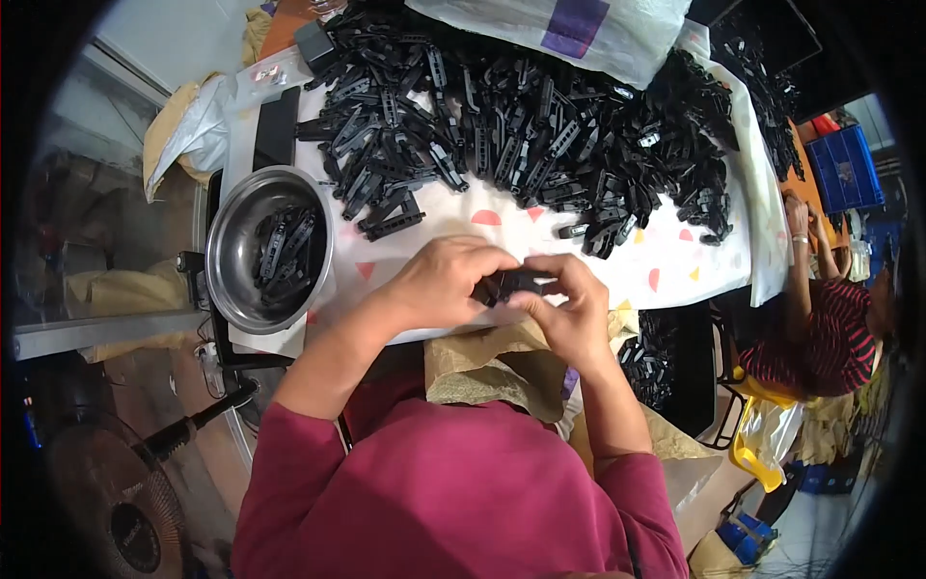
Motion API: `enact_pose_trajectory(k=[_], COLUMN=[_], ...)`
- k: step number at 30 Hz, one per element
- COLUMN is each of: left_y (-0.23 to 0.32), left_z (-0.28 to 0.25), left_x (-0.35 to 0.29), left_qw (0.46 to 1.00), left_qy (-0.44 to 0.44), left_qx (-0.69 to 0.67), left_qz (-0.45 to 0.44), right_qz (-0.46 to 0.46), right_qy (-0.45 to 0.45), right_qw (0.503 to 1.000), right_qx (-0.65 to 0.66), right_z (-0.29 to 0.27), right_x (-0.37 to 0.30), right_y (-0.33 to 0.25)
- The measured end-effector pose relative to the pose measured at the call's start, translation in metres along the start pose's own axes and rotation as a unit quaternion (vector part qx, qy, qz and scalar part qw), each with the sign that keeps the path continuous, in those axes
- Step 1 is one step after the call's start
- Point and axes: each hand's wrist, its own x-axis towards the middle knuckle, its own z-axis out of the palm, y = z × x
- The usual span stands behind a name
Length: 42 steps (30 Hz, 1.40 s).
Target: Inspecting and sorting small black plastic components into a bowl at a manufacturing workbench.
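Over the near edge of the table, my left hand [450, 280] and my right hand [569, 304] meet around a small black plastic part [518, 283]. Fingers of both hands are closed on it, and they hide much of its shape. Beyond my hands lies a wide heap of black plastic parts [550, 125], long and slotted. One loose black part [393, 222] rests at the heap's near left side. To the left, a round steel bowl [220, 253] holds several similar black parts [286, 246].
A white patterned sheet [492, 227] covers the table. A white sack [637, 29] lies over the far heap. Brown paper [482, 362] hangs at my lap. At right, a person in a striped shirt [820, 338] sits near a blue crate [844, 169]. A fan [130, 531] stands lower left.
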Motion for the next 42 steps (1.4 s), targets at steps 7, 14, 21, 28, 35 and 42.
enact_pose_trajectory(k=[7, 14, 21, 28, 35, 42], left_y=[-0.018, -0.039, -0.040, -0.038, -0.037, 0.009], left_z=[0.002, -0.013, -0.023, -0.021, -0.026, -0.036], left_x=[-0.028, -0.037, -0.028, -0.022, -0.023, 0.015], left_qw=[0.965, 0.866, 0.837, 0.844, 0.876, 0.811], left_qy=[0.036, 0.061, 0.016, 0.005, 0.022, 0.052], left_qx=[0.171, 0.418, 0.433, 0.447, 0.386, -0.406], left_qz=[-0.195, -0.270, -0.335, -0.297, -0.287, -0.417], right_qz=[0.033, 0.080, -0.045, 0.076, 0.120, -0.059], right_qy=[-0.014, 0.145, 0.065, 0.066, 0.059, -0.009], right_qw=[0.992, 0.942, 0.846, 0.993, 0.963, 0.985], right_qx=[-0.123, -0.291, -0.527, -0.056, 0.236, 0.162], right_z=[-0.009, -0.045, -0.036, -0.018, -0.013, -0.009], right_x=[0.003, 0.009, 0.043, 0.039, 0.025, 0.020], right_y=[0.004, 0.053, 0.057, 0.023, 0.018, -0.008])
